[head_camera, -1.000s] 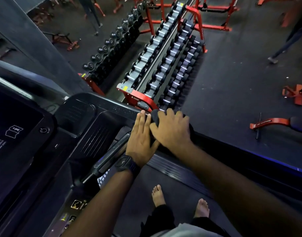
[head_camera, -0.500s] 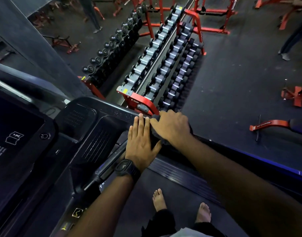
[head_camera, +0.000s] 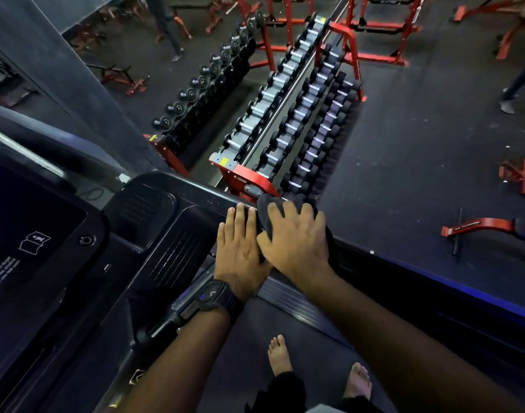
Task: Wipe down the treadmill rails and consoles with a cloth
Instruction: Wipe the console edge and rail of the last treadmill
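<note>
Two bare feet (head_camera: 280, 354) stand on the treadmill belt (head_camera: 249, 332). Above them, the left hand (head_camera: 240, 245), a dark watch (head_camera: 215, 296) on its wrist, lies flat with straight fingers held together. It rests where the black rail (head_camera: 419, 281) meets the console (head_camera: 154, 222).

Just beside it and touching it, the right hand (head_camera: 297, 239) presses a cloth (head_camera: 265, 210) onto the rail. Its fingers are spread and nearly straight, laid over the fabric rather than gripping it. The cloth is dark, soft and bunched, and it shows past the fingertips and beside the wrist.

The console is glossy black with ribbed vents. Its dark screen (head_camera: 32, 222) carries a white open-book icon (head_camera: 35, 242) and white lines of text too small to read.

Beyond the rail stands a red rack (head_camera: 249, 177) of dumbbells with a yellow label (head_camera: 224, 161). Writing on it cannot be read.
</note>
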